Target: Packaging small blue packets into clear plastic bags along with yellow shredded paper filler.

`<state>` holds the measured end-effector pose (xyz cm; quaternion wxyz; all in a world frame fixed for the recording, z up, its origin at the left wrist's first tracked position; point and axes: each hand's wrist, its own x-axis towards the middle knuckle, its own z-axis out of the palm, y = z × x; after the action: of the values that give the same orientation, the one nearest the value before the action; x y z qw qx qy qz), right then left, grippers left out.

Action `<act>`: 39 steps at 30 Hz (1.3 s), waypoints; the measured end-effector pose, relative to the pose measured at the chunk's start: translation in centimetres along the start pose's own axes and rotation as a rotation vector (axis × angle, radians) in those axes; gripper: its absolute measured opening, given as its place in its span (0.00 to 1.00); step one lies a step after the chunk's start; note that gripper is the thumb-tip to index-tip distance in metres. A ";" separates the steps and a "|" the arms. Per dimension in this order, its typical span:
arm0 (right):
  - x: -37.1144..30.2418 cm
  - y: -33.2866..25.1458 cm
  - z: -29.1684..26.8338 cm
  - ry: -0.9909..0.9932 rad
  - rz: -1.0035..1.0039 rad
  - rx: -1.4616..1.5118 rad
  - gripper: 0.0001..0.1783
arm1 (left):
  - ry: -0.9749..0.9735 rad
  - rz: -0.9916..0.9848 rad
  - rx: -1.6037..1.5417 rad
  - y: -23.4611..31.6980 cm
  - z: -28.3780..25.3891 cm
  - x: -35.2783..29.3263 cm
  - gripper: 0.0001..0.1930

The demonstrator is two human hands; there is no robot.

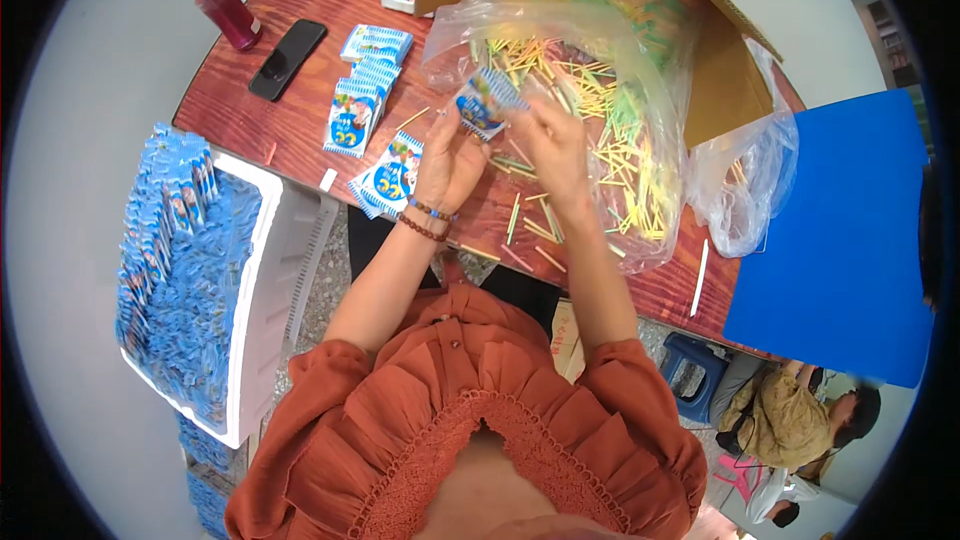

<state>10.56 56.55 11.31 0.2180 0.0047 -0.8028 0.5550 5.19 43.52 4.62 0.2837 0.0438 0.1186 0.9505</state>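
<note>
In my left hand (452,168) is a small blue-and-white printed packet (485,106), tilted and slightly blurred, gripped between thumb and fingers. My right hand (556,145) is closed at the packet's right end, its fingertips pinching there; whether a stick is also between them cannot be made out. Just left of my left wrist, more loose packets (392,176) lie overlapped by the table edge. Beyond them a row of stacked packets (366,90) stretches away. To the right of my hands, a clear plastic bag (655,180) lies open with many thin coloured sticks (590,90).
A cardboard box (730,80) stands behind the bag. At far left are a phone (288,59) and a red jar (228,12). A white foam bin (255,270) full of blue packets stands at left. Right are a blue board (830,240), a stool (692,375) and seated people.
</note>
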 end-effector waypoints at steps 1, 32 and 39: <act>0.6 -0.9 -0.3 -0.085 0.104 -0.007 0.08 | -0.005 0.028 0.041 0.4 -0.3 0.1 0.16; 2.0 4.9 10.6 -0.473 0.143 -0.490 0.19 | 0.570 0.734 2.001 13.1 -8.3 -6.2 0.26; 0.9 6.9 10.4 -0.276 -0.299 -0.506 0.08 | 0.540 0.778 1.987 12.6 -6.9 -6.9 0.20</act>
<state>4.43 50.15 2.47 0.1806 0.1436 -0.9276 0.2938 3.28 28.12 0.94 -0.2321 0.0776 0.8670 0.4341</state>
